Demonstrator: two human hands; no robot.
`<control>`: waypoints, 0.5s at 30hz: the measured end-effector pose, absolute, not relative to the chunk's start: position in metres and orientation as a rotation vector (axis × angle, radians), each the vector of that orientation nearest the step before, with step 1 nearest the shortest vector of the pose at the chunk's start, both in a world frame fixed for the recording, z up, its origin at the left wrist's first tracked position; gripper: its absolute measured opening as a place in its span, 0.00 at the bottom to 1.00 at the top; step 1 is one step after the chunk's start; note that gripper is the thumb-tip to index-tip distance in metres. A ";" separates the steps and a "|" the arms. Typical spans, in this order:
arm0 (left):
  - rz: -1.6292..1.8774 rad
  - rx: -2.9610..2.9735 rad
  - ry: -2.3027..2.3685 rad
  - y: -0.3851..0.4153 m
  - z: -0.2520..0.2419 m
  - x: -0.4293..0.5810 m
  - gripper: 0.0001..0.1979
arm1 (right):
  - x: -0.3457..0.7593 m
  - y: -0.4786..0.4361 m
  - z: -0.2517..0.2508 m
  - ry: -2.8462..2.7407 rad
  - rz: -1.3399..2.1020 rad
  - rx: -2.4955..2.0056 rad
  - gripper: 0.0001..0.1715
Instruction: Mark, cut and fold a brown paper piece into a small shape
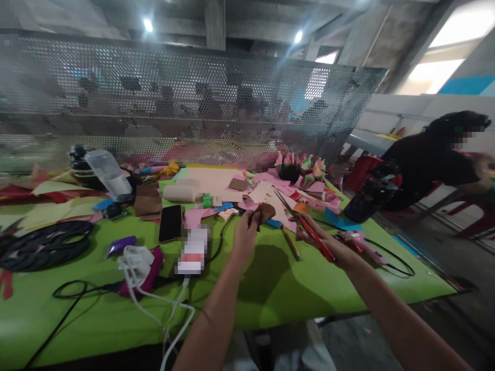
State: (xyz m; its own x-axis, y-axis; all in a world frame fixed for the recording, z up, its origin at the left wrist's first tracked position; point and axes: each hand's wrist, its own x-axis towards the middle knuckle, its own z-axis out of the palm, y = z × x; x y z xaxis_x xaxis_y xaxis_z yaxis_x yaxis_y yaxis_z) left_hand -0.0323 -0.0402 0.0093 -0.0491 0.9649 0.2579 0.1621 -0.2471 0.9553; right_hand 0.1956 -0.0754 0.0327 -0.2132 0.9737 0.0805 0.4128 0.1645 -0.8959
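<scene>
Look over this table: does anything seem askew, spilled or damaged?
The clear bottle at the back left looks askew: it tilts, while the black jar beside it looks more upright, though the lens may exaggerate this. I see no clear spill or damage.

Over a green counter (pixel 116 324), the fingers of the left hand (pixel 245 234) pinch a brown piece (pixel 267 211), while the right hand (pixel 328 240) grips red-handled scissors (pixel 314 237), blades pointing toward scattered pink scraps (pixel 275 180). A dark phone (pixel 170 223) lies further left, near a lit phone (pixel 194 250) with a white cable (pixel 186 282); behind everything stands a perforated metal screen (pixel 185 98).
</scene>
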 end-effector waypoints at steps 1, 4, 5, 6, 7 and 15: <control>1.378 1.485 1.239 -0.040 0.009 -0.032 0.15 | 0.195 -0.076 0.032 -1.795 0.982 -1.358 0.42; 1.385 1.505 1.230 -0.041 0.008 -0.033 0.16 | 0.188 -0.078 0.030 -1.936 0.901 -1.388 0.37; 1.387 1.513 1.231 -0.041 0.008 -0.033 0.16 | 0.186 -0.079 0.029 -1.968 0.876 -1.389 0.35; 1.388 1.519 1.231 -0.041 0.008 -0.033 0.16 | 0.183 -0.080 0.028 -1.988 0.856 -1.392 0.33; 1.389 1.521 1.228 -0.041 0.007 -0.033 0.16 | 0.181 -0.081 0.028 -2.002 0.847 -1.396 0.33; 1.395 1.521 1.214 -0.042 0.007 -0.033 0.14 | 0.179 -0.081 0.023 -2.000 0.894 -1.335 0.30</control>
State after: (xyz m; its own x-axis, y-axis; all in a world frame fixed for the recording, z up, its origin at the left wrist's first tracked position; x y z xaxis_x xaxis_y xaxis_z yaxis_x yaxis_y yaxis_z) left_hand -0.0330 -0.0416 0.0068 -0.0341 0.9543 0.2969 0.1626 -0.2879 0.9438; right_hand 0.1790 -0.0808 0.0234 -0.3406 0.9358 0.0911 0.5559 0.2786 -0.7832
